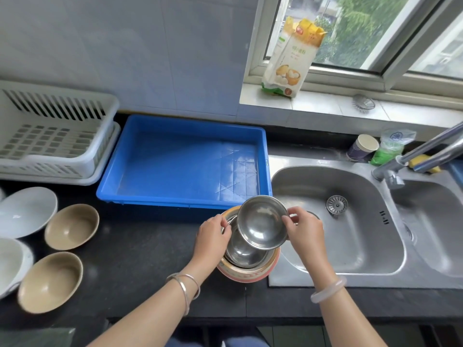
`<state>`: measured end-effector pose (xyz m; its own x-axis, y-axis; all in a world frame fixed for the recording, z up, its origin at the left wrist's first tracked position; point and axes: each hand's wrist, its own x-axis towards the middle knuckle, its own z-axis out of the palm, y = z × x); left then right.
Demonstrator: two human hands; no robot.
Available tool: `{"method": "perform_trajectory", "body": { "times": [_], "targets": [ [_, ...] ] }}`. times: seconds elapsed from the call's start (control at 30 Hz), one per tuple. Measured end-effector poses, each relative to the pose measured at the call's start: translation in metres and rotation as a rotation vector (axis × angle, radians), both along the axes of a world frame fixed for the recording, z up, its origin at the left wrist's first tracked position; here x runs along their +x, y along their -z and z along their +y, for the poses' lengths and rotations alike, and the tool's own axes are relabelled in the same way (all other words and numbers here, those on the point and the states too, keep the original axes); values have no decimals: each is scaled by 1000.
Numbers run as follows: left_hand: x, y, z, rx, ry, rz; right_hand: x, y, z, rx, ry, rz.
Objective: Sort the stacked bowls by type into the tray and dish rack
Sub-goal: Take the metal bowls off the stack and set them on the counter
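From the head view, the right hand [304,231] pinches the rim of a shiny round steel bowl [261,221], which is tilted and lifted off the stack between the two hands. The left hand [213,234] curls its fingers over the rim of a second steel bowl [244,251], steadying it where it nests in a wider pink-and-cream bowl [248,274] below.

Just beyond the hands lies the blue rectangular plastic tray [180,204], and well off to the left of the left hand stands the white slatted plastic dish rack [50,136]. I see no bowl in either. Two tan round bowls [71,226] and some white bowls [25,211] sit on the counter far left of the left hand.

I'd judge the sorting barely begun, with the first steel bowl in hand and the rest of the stack left.
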<state>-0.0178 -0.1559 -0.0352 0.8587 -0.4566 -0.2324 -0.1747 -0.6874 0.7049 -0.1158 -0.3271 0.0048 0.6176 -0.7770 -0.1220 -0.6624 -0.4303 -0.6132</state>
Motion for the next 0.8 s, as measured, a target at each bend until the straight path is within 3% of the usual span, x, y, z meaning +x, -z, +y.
{"method": "perform_trajectory", "body": {
  "times": [0.33,0.6,0.8],
  "targets": [
    [14,-18,9,-88,-124,148,10,-13,1,152,-19,-65],
    [29,-36,57,-184,-336,176,41,-24,19,233,-84,-239],
    [30,-29,119,-196,-554,197,74,-15,51,280,-216,-224]
  ]
}}
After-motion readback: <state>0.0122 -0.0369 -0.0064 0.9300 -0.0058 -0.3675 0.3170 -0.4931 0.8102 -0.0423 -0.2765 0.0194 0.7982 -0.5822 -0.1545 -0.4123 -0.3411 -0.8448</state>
